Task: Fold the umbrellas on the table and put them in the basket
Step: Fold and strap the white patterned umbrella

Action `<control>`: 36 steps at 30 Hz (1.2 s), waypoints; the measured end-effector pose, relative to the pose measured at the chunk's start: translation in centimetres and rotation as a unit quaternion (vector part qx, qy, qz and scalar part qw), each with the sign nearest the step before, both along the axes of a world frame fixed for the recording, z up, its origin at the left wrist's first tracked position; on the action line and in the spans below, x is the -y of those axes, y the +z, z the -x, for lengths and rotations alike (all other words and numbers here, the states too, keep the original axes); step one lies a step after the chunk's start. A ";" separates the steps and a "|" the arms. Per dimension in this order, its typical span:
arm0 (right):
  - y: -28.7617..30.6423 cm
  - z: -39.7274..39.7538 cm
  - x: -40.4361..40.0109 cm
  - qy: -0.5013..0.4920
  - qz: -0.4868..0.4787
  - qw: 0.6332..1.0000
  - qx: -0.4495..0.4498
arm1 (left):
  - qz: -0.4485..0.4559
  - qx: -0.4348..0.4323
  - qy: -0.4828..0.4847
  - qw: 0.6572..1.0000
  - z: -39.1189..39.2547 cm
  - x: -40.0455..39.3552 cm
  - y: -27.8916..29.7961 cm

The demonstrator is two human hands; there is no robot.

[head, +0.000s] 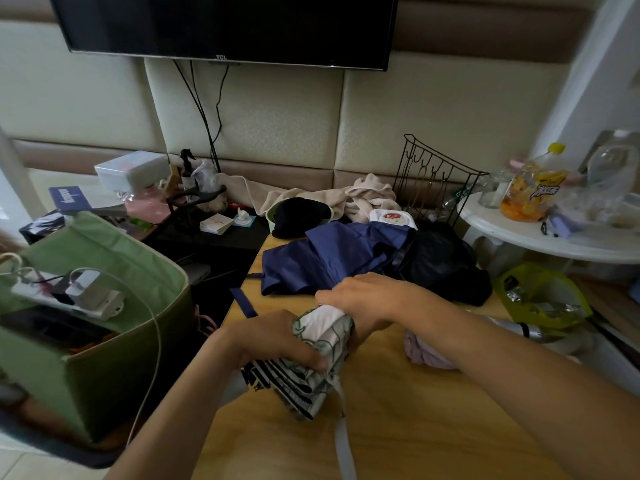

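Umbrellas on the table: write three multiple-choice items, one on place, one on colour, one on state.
1. Where does the green basket stand?
A. left of the wooden table
B. on the white round table
C. under the TV

2. What colour is the umbrella lying behind the hands?
A. red
B. navy blue
C. yellow

3. What is the patterned umbrella's state?
A. lying untouched
B. in the basket
C. gripped by both hands

Answers: 1 A, it sits off the table's left edge. 2 B, its canopy is navy. 3 C, left hand and right hand curl round it.
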State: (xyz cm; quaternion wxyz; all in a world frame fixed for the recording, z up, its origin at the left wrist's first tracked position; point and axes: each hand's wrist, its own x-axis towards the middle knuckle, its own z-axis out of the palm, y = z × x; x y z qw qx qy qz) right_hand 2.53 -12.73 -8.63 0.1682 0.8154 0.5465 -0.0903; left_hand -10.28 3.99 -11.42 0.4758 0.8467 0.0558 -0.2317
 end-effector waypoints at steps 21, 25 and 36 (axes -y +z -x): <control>0.0 -1.6 1.0 -0.134 0.010 0.947 -0.292 | -0.362 0.149 -0.056 0.918 -1.0 0.6 -2.7; -0.1 -2.8 1.4 -0.240 -0.091 0.900 -0.351 | -0.395 0.243 -0.088 0.882 -0.7 0.6 -2.2; -3.2 -2.7 3.3 -0.337 -0.091 0.739 -0.576 | -0.432 0.478 -0.086 0.760 -2.0 0.4 -4.7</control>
